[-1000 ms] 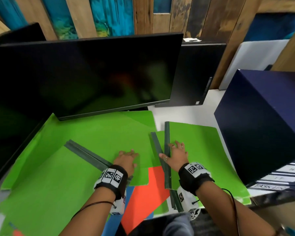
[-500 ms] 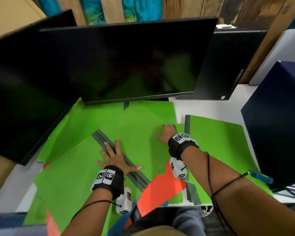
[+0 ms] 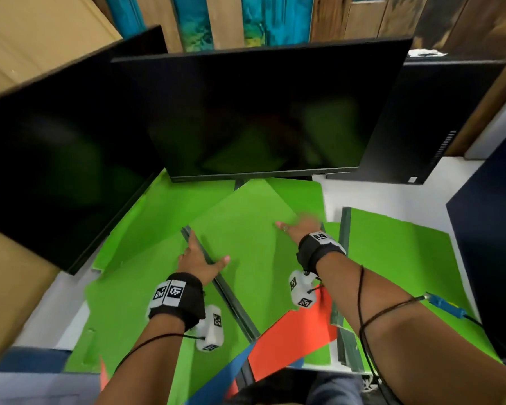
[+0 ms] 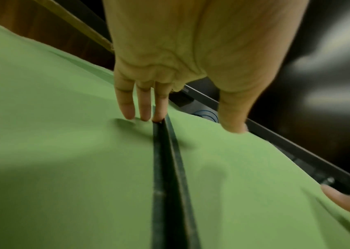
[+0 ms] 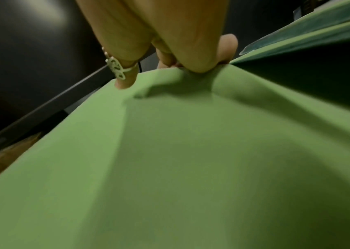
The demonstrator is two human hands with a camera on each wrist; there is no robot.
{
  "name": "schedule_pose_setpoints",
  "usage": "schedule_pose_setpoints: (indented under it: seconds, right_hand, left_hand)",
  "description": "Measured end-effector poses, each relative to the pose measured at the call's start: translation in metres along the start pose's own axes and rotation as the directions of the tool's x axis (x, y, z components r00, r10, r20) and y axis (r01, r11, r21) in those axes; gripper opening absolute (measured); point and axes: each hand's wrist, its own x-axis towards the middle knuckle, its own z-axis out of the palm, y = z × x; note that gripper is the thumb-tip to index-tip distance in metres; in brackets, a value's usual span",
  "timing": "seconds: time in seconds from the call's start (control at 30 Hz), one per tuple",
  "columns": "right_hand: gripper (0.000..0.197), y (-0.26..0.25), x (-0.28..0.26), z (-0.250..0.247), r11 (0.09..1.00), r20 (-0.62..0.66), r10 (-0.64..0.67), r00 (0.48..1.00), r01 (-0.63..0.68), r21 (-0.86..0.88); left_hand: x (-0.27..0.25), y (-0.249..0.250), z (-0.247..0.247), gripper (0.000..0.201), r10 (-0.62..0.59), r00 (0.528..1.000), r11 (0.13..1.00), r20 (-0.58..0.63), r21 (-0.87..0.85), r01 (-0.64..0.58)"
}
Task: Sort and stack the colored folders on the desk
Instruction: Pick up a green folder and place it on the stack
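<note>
Hands have shifted since a second ago: both lay side by side near the front of the counter, and now they are spread across one bright green card folder with a dark grey spine strip [image 3: 246, 258]. The left hand [image 3: 197, 260] rests flat with its fingers straight along the dark spine strip [image 4: 165, 168], thumb splayed onto the green cover, holding nothing. The right hand [image 3: 301, 225] has reached across to that folder's far right edge; in the right wrist view its fingers [image 5: 193, 55] curl over the edge and pinch the card, which buckles slightly under them.

The folder has turned and slid leftward, so it now lies skewed on top of the other green folders under the black monitor [image 3: 260, 112]. A second green folder [image 3: 398, 258] lies to the right, apart from it, and an orange-red folder [image 3: 295, 340] and a blue one [image 3: 234, 362] poke out beneath at the counter's front edge.

This looks like the greens being gathered into one pile; squaring the edges and separating the orange and blue folders seem still to come.
</note>
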Motion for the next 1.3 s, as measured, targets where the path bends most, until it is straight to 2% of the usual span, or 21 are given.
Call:
schedule_pose_setpoints:
  seconds: [0.1, 0.17, 0.27, 0.37, 0.47, 0.57, 0.6, 0.7, 0.8, 0.87, 0.9, 0.97, 1.03, 1.1, 1.2, 1.27, 1.3]
  right_hand:
    - [0.064, 0.003, -0.002, -0.004, 0.969, -0.035, -0.041, 0.999, 0.048, 0.242]
    - [0.055, 0.003, -0.006, -0.005, 0.919, -0.068, -0.056, 0.996, 0.079, 0.386]
    - [0.052, 0.001, -0.010, -0.006, 0.846, -0.083, -0.001, 0.997, 0.045, 0.532]
    - [0.051, -0.002, -0.015, -0.015, 0.769, -0.109, 0.012, 0.994, 0.061, 0.636]
    - [0.046, -0.013, -0.021, -0.027, 0.595, -0.124, 0.018, 0.992, 0.089, 0.798]
    - [0.039, -0.016, -0.021, -0.038, 0.417, -0.108, 0.000, 0.994, 0.098, 0.903]
    - [0.035, -0.013, -0.020, -0.043, 0.359, -0.139, -0.012, 0.990, 0.134, 0.924]
    - [0.025, -0.004, -0.025, -0.060, 0.240, -0.204, 0.004, 0.979, 0.197, 0.951]
    - [0.026, 0.004, -0.023, -0.063, 0.189, -0.301, 0.081, 0.950, 0.282, 0.941]
    - [0.031, 0.008, -0.026, -0.062, 0.151, -0.349, 0.113, 0.930, 0.331, 0.931]
    - [0.032, 0.010, -0.029, -0.064, 0.107, -0.355, 0.132, 0.925, 0.343, 0.933]
    - [0.031, 0.015, -0.035, -0.074, 0.001, -0.356, 0.152, 0.922, 0.360, 0.933]
    - [0.032, 0.017, -0.038, -0.088, -0.074, -0.366, 0.159, 0.917, 0.381, 0.922]
    - [0.031, 0.016, -0.043, -0.099, -0.101, -0.386, 0.163, 0.908, 0.404, 0.909]
    - [0.035, 0.019, -0.048, -0.110, -0.059, -0.477, 0.160, 0.864, 0.490, 0.870]
    - [0.047, 0.026, -0.055, -0.119, 0.061, -0.544, 0.112, 0.831, 0.541, 0.839]
    - [0.041, 0.030, -0.059, -0.126, 0.112, -0.584, 0.085, 0.807, 0.575, 0.810]
  left_hand:
    - [0.003, 0.010, -0.010, 0.092, -0.105, 0.982, 0.972, -0.155, -0.225, 0.069]
    - [0.009, 0.014, -0.020, 0.081, -0.192, 0.954, 0.950, -0.231, -0.287, 0.122]
    - [0.014, 0.017, -0.035, 0.080, -0.231, 0.942, 0.941, -0.244, -0.302, 0.152]
    - [0.007, 0.028, -0.051, 0.092, -0.218, 0.949, 0.920, -0.228, -0.372, 0.121]
    - [0.001, 0.038, -0.074, 0.100, -0.129, 0.941, 0.969, -0.314, -0.243, 0.052]
    - [-0.005, 0.043, -0.086, 0.091, 0.002, 0.935, 1.000, -0.354, -0.021, -0.010]
    - [-0.006, 0.046, -0.087, 0.092, 0.045, 0.924, 0.999, -0.380, -0.007, -0.052]
    - [-0.017, 0.066, -0.087, 0.095, 0.170, 0.891, 0.932, -0.421, -0.224, -0.284]
    - [-0.032, 0.086, -0.083, 0.104, 0.339, 0.865, 0.835, -0.370, -0.305, -0.458]
    - [-0.043, 0.102, -0.084, 0.104, 0.396, 0.844, 0.788, -0.361, -0.339, -0.514]
    - [-0.049, 0.109, -0.085, 0.112, 0.410, 0.847, 0.779, -0.339, -0.353, -0.519]
    - [-0.057, 0.121, -0.088, 0.139, 0.490, 0.840, 0.733, -0.231, -0.412, -0.541]
    - [-0.071, 0.135, -0.091, 0.143, 0.597, 0.793, 0.657, -0.117, -0.496, -0.568]
    - [-0.087, 0.148, -0.092, 0.128, 0.667, 0.744, 0.627, -0.033, -0.515, -0.585]
    - [-0.108, 0.169, -0.091, 0.049, 0.756, 0.654, 0.556, -0.015, -0.513, -0.654]
    - [-0.114, 0.177, -0.088, 0.038, 0.786, 0.617, 0.530, -0.022, -0.490, -0.692]
    - [-0.116, 0.180, -0.087, 0.036, 0.788, 0.615, 0.526, -0.024, -0.493, -0.693]
